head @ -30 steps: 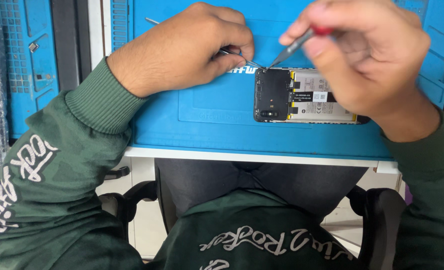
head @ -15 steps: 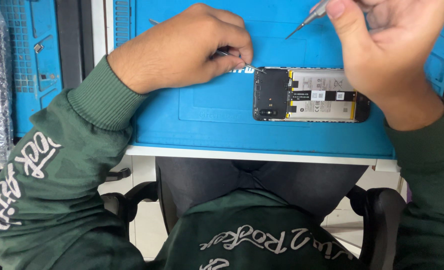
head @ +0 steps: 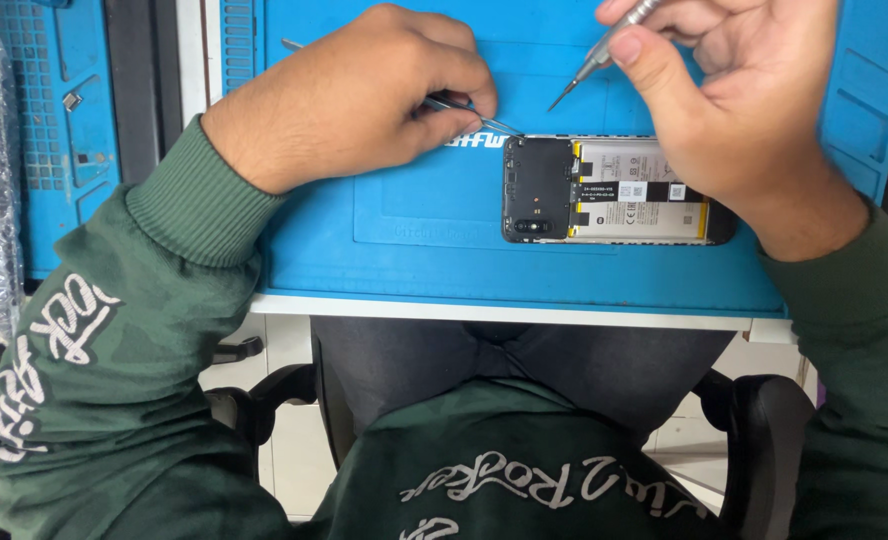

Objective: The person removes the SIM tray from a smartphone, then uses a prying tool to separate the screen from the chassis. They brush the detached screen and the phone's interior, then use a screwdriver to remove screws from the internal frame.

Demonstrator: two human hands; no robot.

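left hand (head: 354, 100) pinches tweezers (head: 464, 110), tips at phone's top edge | right hand (head: 754, 100) grips screwdriver (head: 604, 50), tip raised | opened phone (head: 614, 190) on blue mat (head: 414, 250) | risk: metal tips could slip onto exposed battery

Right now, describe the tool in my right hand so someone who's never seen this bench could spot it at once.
Start at the blue mat covering the bench, then find the opened phone lying on it. Just above the phone, the right hand holds a slim grey screwdriver, tip pointing down-left in the air. Unlike the flat tweezers in the left hand, it is round with one point.
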